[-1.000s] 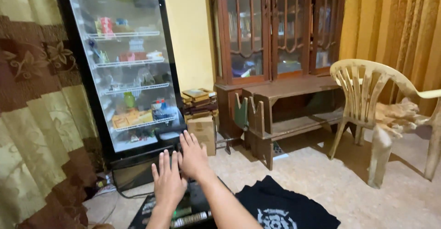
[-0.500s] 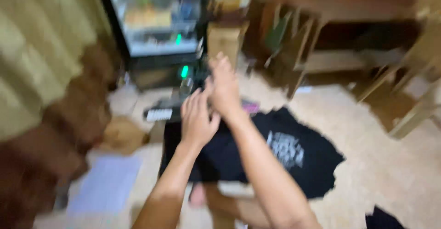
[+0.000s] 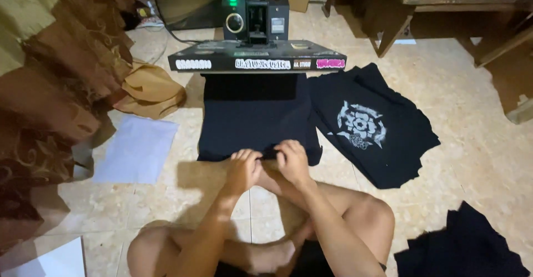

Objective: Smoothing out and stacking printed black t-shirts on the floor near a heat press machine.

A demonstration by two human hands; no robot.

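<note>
A person sits cross-legged on the tiled floor [image 3: 477,121], both hands at the near hem of a plain black T-shirt [image 3: 252,116] that lies flat on the lower bed of a heat press [image 3: 256,60]. The left hand [image 3: 244,169] and the right hand [image 3: 291,160] sit side by side, nearly touching, fingers curled closed and pinching the shirt's near edge. The shirt's far end runs under the raised upper plate of the press (a green light glows on the head of the machine). Just to the right of it, touching its edge, lies a stack of black shirts [image 3: 372,127], the top one bearing a white round print. Another dark heap of cloth [image 3: 461,249] sits at the lower right, well apart. To the left lie a white sheet [image 3: 139,149] and crumpled brown paper [image 3: 150,91], beside a brown patterned curtain [image 3: 50,99].
</note>
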